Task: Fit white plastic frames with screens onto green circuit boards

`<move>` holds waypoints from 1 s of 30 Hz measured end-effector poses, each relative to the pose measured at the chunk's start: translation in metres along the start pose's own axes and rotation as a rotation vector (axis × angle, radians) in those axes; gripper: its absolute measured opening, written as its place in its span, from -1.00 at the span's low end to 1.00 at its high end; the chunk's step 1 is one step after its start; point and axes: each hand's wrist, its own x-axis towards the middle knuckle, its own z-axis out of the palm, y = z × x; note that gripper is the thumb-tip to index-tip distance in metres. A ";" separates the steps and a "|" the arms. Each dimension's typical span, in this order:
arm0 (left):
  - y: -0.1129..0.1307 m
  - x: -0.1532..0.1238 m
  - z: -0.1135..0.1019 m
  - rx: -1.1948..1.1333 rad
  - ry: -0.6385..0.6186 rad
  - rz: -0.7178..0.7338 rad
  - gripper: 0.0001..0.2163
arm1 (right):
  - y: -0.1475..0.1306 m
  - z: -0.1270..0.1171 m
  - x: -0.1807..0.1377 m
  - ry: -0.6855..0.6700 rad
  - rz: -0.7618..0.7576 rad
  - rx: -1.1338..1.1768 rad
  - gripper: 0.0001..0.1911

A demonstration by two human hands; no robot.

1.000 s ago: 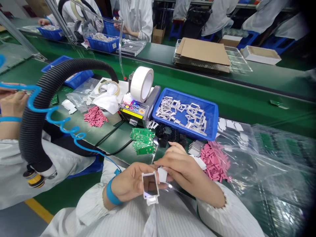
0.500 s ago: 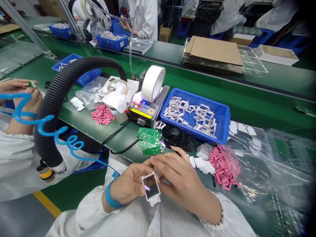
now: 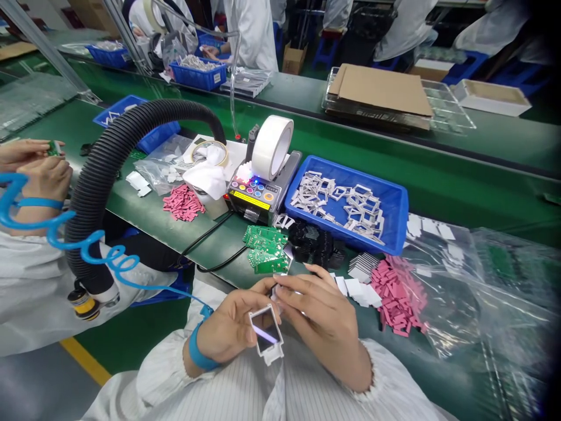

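Below the bright blue plastic tray [image 3: 394, 216] sit glossy green circuit boards [image 3: 265, 248], matt black finned blocks [image 3: 313, 244], pink rubbery strips [image 3: 398, 298] and a white plastic frame [image 3: 265, 330] with a dark window; silver-grey metal frames [image 3: 337, 199] fill the tray.

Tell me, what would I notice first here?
Probably the big white tape roll on its dispenser, beside a blue tray heaped with silver frames. A thick black ribbed hose arches on the left. In front, the person's left hand holds a small white frame with a dark window.

The left hand [image 3: 225, 327] holds a white, dark-windowed frame [image 3: 265, 331], the right hand [image 3: 319, 316] just above it.
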 end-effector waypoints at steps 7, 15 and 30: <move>0.008 -0.006 -0.012 0.004 0.107 0.071 -0.66 | 0.003 -0.003 -0.001 -0.029 0.208 0.127 -0.89; 0.023 -0.009 -0.019 -0.031 0.125 0.076 -0.67 | 0.042 0.023 -0.026 -0.407 0.394 -0.001 -0.80; 0.014 0.008 0.001 -0.262 -0.238 -0.231 -0.66 | 0.027 -0.004 0.004 -0.410 0.343 1.147 -0.69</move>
